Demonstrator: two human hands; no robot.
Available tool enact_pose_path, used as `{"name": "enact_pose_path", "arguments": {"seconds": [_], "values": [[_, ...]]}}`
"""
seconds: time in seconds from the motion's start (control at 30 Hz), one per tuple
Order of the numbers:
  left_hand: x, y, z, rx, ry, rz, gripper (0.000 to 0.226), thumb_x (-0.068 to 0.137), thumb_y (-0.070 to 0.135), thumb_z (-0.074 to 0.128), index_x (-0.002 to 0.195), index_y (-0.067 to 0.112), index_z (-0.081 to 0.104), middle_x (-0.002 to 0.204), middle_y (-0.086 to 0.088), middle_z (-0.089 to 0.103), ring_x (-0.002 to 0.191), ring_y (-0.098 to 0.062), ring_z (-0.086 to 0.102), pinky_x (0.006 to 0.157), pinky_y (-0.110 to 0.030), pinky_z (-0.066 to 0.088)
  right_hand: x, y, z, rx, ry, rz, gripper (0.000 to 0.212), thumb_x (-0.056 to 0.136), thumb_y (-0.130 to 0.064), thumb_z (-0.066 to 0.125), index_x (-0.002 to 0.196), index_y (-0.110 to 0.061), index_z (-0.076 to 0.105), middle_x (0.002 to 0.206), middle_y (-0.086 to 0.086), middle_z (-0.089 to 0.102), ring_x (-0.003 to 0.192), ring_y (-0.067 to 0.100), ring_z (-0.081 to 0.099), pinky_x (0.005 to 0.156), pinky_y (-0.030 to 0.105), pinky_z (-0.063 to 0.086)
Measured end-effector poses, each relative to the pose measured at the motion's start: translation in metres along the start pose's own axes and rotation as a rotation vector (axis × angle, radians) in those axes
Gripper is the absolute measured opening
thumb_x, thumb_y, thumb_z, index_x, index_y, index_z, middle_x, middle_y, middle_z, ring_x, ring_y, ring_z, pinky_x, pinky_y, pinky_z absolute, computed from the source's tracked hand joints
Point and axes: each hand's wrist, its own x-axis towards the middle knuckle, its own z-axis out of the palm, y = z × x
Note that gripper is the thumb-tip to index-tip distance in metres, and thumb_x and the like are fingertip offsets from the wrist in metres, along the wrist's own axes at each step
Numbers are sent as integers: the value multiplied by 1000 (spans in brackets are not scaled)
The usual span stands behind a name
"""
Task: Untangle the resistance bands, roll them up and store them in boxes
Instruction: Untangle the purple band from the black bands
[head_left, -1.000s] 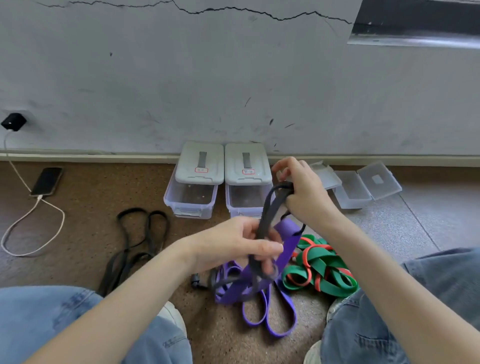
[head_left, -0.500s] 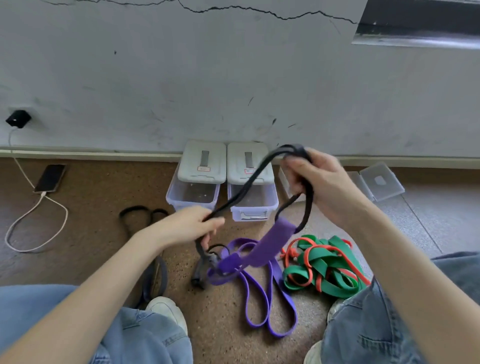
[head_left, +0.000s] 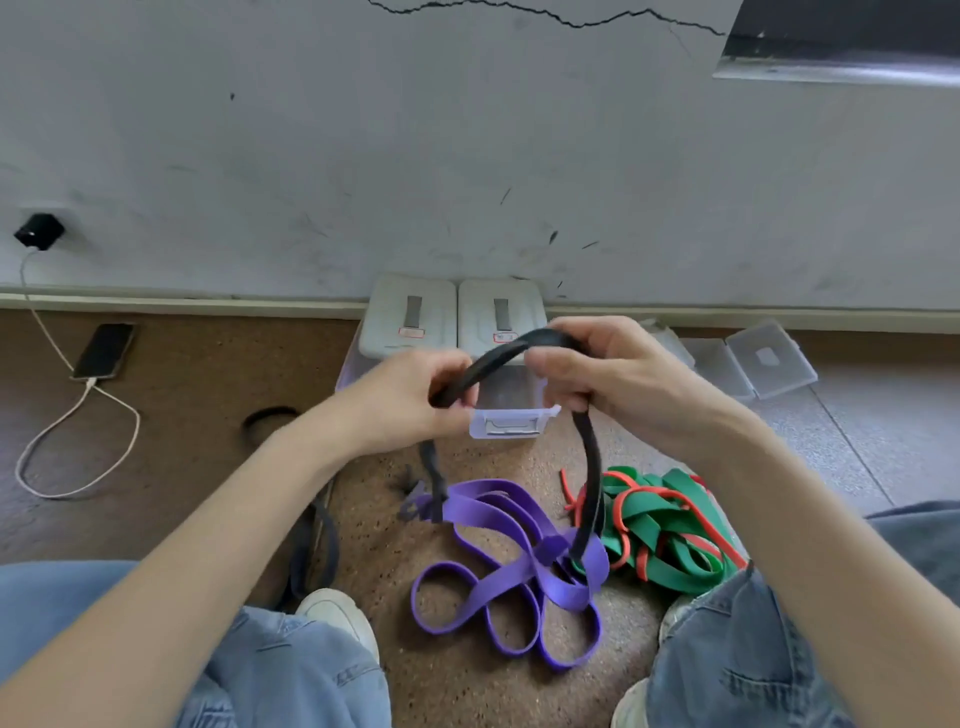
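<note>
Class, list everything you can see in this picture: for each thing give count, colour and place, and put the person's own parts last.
black band: one, black, held up in both hands
purple band: one, purple, floor, centre
green and red bands: tangled pile, floor, right
dark band: one, floor, by left knee
lidded boxes: two, clear with grey lids, by wall
open boxes: clear, right
phone: one, black, floor left, on white cable
charger: one, black, wall
shoes: two, white
left hand: grips black band
right hand: grips black band

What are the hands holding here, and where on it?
Both hold the black band: the left hand grips its left part, the right hand grips the top of its arch.
</note>
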Motion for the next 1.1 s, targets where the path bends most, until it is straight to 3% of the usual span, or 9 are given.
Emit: {"name": "enact_pose_path", "arguments": {"seconds": [0.13,0.27,0.33,0.4,0.53,0.67,0.8,0.97,1.1], "values": [[-7,-30,29,66,-271,-183,14,88,4,55,83,17,56,91,-1,63,88,-11,60,73,-15,43,3,-5,-5,398,125,-175,13,88,-9,54,75,-12,56,59,-5,36,55,10,34,59,22,36],[-1,-16,-16,-227,119,-178,21,92,-5,45,90,16,52,74,-4,57,55,-4,57,59,-17,48,-1,8,-23,-475,77,198,13,89,-15,61,95,-3,61,78,0,64,74,13,61,73,33,48],[-1,5,-42,-427,256,-5,31,94,-7,39,96,21,53,71,-2,50,42,-2,45,46,-16,45,-3,19,-21,-750,11,469,55,79,-26,73,126,-11,50,121,5,58,110,17,56,97,39,44],[-3,22,-41,-279,156,95,35,95,-5,38,103,25,54,73,1,51,40,-4,42,39,-19,41,-3,16,-8,-565,-16,353,91,67,-36,81,141,-25,31,143,-4,40,129,10,41,107,33,36],[-2,31,-15,-199,10,94,27,91,0,47,103,24,48,75,-3,59,41,-10,46,39,-16,36,3,16,16,-322,-149,79,46,77,-26,74,117,-10,57,104,0,66,99,10,61,94,32,45],[4,6,-8,-126,55,46,22,88,11,60,91,30,50,79,3,65,66,-9,61,62,-20,48,2,3,8,50,38,-11,17,90,-17,58,74,-17,65,58,-8,38,54,8,37,61,27,36],[-5,-24,28,5,-303,-141,21,97,23,46,84,16,62,83,6,66,77,-3,59,77,-22,44,2,-6,-3,308,148,-160,18,93,-16,51,75,-13,48,58,-8,34,54,10,33,59,19,38],[-4,-9,-20,-318,134,-177,34,98,29,42,69,14,54,44,3,52,47,-13,57,64,-28,49,3,9,-20,-71,455,43,15,96,-15,50,81,-12,55,63,-3,49,61,13,48,63,21,47],[-7,31,-26,-649,18,-106,33,94,34,43,72,11,53,42,7,39,37,-9,42,50,-26,50,5,17,-9,-404,219,197,48,82,-14,70,124,-17,46,114,-5,56,98,6,57,84,15,47]]}}
